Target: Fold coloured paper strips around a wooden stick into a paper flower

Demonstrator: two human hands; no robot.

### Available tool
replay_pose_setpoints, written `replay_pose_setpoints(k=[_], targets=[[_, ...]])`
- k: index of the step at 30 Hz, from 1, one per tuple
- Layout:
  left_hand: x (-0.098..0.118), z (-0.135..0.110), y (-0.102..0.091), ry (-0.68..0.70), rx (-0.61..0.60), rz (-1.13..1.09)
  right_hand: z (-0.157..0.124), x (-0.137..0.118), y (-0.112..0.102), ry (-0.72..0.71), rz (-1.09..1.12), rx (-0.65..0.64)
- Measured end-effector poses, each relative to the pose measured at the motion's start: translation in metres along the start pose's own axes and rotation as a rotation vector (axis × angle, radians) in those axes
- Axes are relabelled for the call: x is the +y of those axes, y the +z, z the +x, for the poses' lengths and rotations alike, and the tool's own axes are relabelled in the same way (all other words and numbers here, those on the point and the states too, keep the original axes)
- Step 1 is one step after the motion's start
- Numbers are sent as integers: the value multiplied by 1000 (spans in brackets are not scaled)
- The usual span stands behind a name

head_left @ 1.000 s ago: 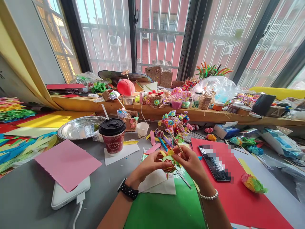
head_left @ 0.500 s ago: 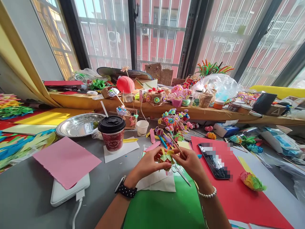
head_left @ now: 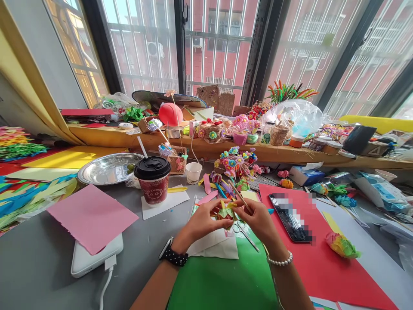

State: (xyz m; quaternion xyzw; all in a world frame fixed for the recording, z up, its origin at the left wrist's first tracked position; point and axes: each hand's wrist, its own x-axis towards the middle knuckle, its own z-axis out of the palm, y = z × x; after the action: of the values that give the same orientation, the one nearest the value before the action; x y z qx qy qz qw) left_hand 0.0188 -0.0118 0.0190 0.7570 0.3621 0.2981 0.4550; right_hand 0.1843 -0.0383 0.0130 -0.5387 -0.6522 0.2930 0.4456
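Between my two hands is a small folded paper flower (head_left: 226, 212) in green and yellow. My left hand (head_left: 206, 218) is closed round its left side, with thumb and fingers on the paper. A thin wooden stick (head_left: 239, 194) lies in my right hand (head_left: 254, 215), whose fingertips also touch the flower's right edge. Just below the hands are scissors (head_left: 248, 237) with metal blades, partly hidden by the right hand. Under them lie white paper sheets (head_left: 214, 246) and a green sheet (head_left: 222, 284).
A lidded coffee cup (head_left: 152, 185) and a paper cup (head_left: 194, 173) stand at centre left. Pink paper (head_left: 93, 218) overlaps a white power bank (head_left: 97, 258). On red paper (head_left: 325, 267) rest a phone (head_left: 290, 218) and a finished paper flower (head_left: 342, 245). Crafted flowers (head_left: 237, 163) stand behind.
The view has shifted very slightly. My hands stay on the paper flower and stick with only tiny finger movement.
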Motion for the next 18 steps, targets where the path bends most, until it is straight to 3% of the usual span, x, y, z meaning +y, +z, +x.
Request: replay_pose_setpoints(k=[7, 11, 18], targets=[[-2, 1, 4, -51, 8, -98, 0, -1, 4, -86, -117, 47], [-5, 2, 4, 8, 24, -94, 2, 0, 6, -143, -160, 66], [-6, 0, 4, 162, 183, 421, 3, 4, 7, -225, -230, 68]])
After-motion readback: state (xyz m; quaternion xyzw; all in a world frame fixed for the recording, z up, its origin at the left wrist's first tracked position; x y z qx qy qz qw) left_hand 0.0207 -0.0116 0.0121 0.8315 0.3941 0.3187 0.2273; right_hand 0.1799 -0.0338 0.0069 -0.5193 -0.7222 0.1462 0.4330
